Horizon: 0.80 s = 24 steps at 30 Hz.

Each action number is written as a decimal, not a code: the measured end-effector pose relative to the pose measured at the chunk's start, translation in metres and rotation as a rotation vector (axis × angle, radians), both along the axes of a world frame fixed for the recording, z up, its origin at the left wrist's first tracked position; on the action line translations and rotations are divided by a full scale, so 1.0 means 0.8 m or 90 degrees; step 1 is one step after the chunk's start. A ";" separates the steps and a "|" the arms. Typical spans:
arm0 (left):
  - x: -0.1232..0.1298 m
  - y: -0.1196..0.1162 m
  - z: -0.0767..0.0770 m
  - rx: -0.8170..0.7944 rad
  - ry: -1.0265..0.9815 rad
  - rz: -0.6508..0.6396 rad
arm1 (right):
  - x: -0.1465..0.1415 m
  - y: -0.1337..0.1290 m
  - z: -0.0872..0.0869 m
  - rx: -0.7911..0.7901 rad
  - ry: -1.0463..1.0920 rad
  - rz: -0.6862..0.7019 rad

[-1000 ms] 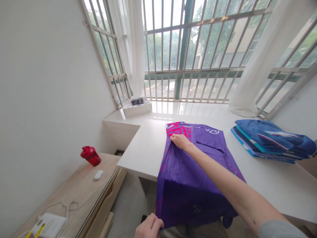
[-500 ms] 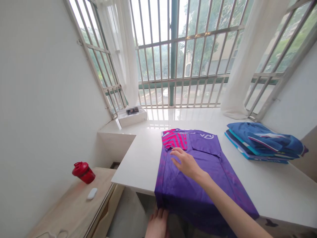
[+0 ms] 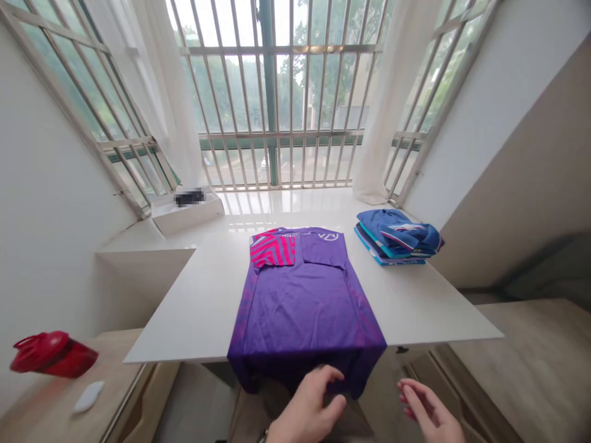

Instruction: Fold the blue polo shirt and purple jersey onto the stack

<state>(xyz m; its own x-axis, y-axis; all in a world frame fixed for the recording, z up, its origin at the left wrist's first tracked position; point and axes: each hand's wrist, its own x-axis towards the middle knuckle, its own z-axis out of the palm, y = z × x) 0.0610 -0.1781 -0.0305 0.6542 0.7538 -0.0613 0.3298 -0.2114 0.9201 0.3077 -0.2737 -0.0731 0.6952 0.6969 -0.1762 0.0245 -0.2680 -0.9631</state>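
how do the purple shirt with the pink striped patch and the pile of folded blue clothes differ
The purple shirt with the pink striped patch lies spread out; the pile of folded blue clothes is stacked in layers. The shirt drapes over the white table's near edge, while the pile sits back from it. Both are cloth, on the same table.

Purple jersey, lower centre: smooth cloth, faintly sheened. White windowsill, mid-frame: glossy, mirroring light. Window bars, top: shiny metal. Shaker bottle, lower left: glossy red plastic.
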 end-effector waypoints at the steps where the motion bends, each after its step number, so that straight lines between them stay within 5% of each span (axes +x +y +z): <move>1: 0.018 -0.003 -0.005 -0.007 -0.019 -0.002 | -0.001 0.001 0.001 0.009 0.001 -0.004; 7: 0.091 -0.015 -0.051 -0.066 -0.024 0.092 | -0.001 0.017 0.012 0.060 0.011 0.021; 12: 0.107 -0.008 -0.058 -0.045 0.019 0.139 | 0.002 0.023 -0.003 0.044 0.009 0.030; 19: 0.119 -0.008 -0.063 -0.252 -0.166 0.011 | 0.014 0.031 -0.017 0.108 0.024 0.122; 24: 0.103 -0.011 -0.066 -0.157 0.010 -0.028 | 0.018 0.052 -0.032 0.131 0.056 0.214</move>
